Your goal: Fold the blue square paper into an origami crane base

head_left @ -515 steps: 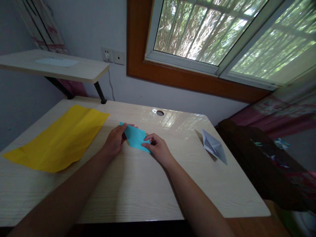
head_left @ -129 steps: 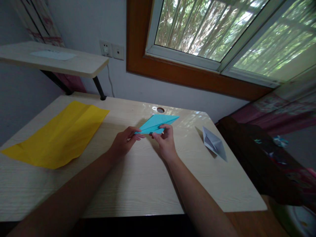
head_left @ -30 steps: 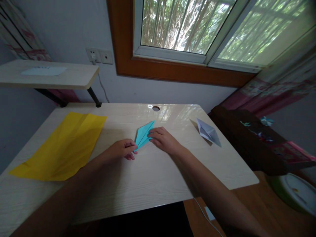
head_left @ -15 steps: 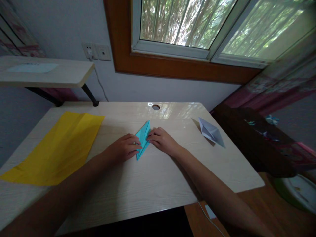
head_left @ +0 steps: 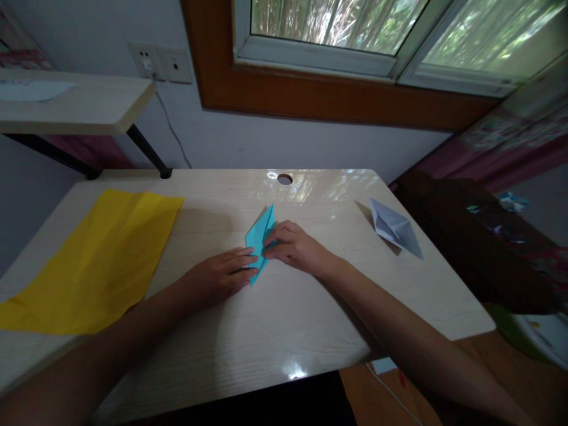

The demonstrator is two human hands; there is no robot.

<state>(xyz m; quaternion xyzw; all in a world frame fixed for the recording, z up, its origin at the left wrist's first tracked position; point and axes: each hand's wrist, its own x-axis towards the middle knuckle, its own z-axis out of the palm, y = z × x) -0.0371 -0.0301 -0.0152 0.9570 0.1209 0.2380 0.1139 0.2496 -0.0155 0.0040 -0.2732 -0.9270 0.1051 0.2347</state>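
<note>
1. The pale wood-grain tabletop (head_left: 275, 331) fills most of the scene, with a small round cable hole (head_left: 284, 178) near its far edge, under the window.
2. A big yellow sheet of paper (head_left: 95, 257) lies flat on the tabletop's left part, creased lengthwise, well apart from both hands.
3. A folded white paper shape (head_left: 394, 229) sits at the right, near the tabletop's far corner, nobody touching it.
4. The left hand (head_left: 219, 278) lies palm down on the tabletop, fingers stretched out flat, their tips pressing the near end of the blue paper.
5. The right hand (head_left: 295, 248) comes in from the other side, fingers curled down onto the paper's right edge, pressing rather than gripping; neither hand has lifted it.
6. The folded blue paper (head_left: 260, 234) is a narrow, pointed kite-like shape at the middle of the tabletop, lying between the two hands, its long point aimed at the cable hole.
</note>
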